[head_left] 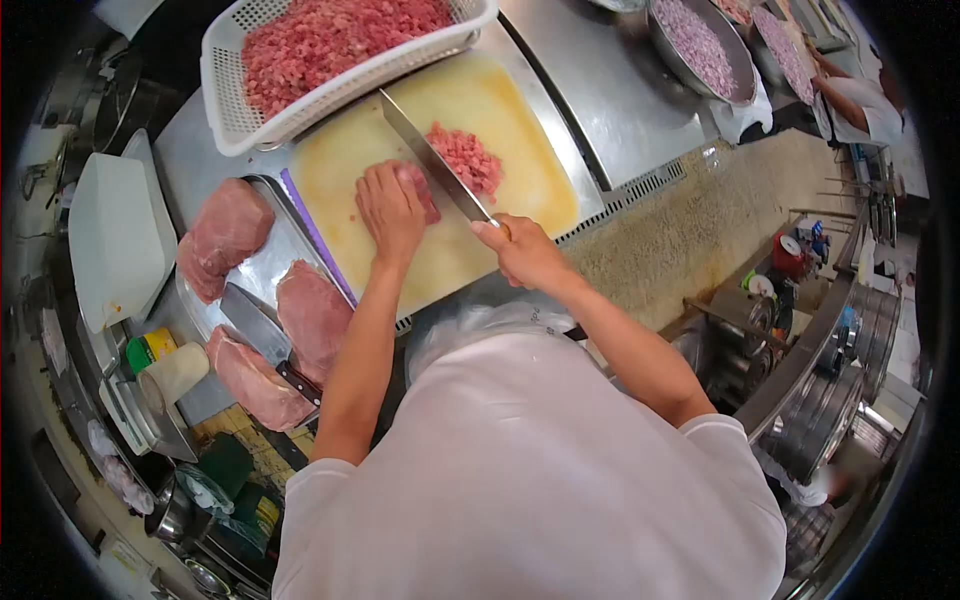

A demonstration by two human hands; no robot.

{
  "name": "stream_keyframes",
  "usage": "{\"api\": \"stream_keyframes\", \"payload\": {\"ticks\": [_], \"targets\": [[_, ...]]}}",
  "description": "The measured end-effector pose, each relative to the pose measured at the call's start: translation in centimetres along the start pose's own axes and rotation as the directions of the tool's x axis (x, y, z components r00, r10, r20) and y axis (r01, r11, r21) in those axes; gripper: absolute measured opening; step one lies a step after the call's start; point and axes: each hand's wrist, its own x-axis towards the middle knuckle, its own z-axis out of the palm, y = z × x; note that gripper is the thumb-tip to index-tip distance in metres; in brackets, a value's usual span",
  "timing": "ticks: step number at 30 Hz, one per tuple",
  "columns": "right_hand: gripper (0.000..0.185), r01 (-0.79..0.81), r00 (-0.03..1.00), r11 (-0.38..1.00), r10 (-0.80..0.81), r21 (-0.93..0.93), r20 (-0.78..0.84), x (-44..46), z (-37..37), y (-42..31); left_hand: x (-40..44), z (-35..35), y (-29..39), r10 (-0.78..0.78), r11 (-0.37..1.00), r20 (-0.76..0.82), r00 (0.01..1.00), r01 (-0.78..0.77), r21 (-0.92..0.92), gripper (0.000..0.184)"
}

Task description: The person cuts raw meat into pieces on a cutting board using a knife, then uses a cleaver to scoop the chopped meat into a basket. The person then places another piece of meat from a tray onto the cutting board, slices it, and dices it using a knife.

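My right hand is closed round the handle of a long-bladed knife, whose blade slants up and left across the cutting board. My left hand presses down on a piece of raw meat, its fingers curled over the top, just left of the blade. On the other side of the blade lies a small heap of diced meat. Beyond the board stands a white perforated basket filled with diced meat.
Left of the board, a metal tray carries large pieces of raw meat and a second knife. A white tub stands further left. At the upper right are bowls of chopped onion and another person's arm.
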Motion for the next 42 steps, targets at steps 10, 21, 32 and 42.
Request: {"api": "stream_keyframes", "payload": {"ticks": [10, 21, 32, 42], "targets": [[0.052, 0.111, 0.982, 0.985, -0.088, -0.135, 0.166, -1.8, -3.7, -3.5, -0.2, 0.4, 0.0, -0.008, 0.998, 0.009, 1.000, 0.007, 0.063, 0.018], [0.052, 0.090, 0.984, 0.983, -0.062, -0.161, 0.169, -1.7, -3.0, -5.5, -0.6, 0.4, -0.1, 0.001, 1.000, -0.079, 0.997, -0.002, -0.019, 0.019], [0.052, 0.031, 0.987, 0.979, 0.001, -0.199, 0.159, -1.0, -2.1, -7.4, -0.5, -1.1, 0.1, -0.029, 0.986, -0.092, 0.995, 0.013, -0.169, 0.018], [0.057, 0.332, 0.943, 0.901, -0.304, -0.280, 0.138, 5.7, 1.8, -2.0, -1.1, 0.0, -1.2, -0.002, 1.000, -0.049, 0.999, 0.002, -0.004, 0.018]]}}
